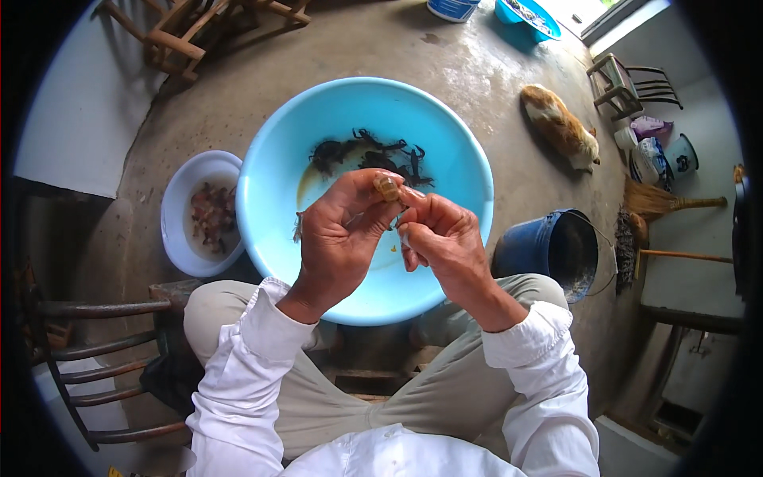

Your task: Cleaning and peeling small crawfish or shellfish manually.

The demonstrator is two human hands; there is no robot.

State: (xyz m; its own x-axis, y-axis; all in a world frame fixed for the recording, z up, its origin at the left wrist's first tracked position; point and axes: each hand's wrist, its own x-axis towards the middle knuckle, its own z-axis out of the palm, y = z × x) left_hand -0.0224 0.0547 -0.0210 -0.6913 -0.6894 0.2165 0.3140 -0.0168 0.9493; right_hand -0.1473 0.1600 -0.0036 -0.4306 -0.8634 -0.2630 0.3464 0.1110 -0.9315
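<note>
Across the floor (381, 49), a ginger-and-white animal (559, 127) lies right of your blue tub (453, 151); above that tub, there's the piece (388, 188), small, brown, glossy, banded! Your left hand (334, 237) pinches it, fingertips nearly together; your right hand (447, 238) curls close beside, its hold impossible to tell.

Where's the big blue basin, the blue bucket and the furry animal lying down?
Big blue basin (449, 143): head view, bare inner wall.
Blue bucket (526, 248): head view, outer side.
Furry animal (559, 127): head view, middle of its body.
</note>
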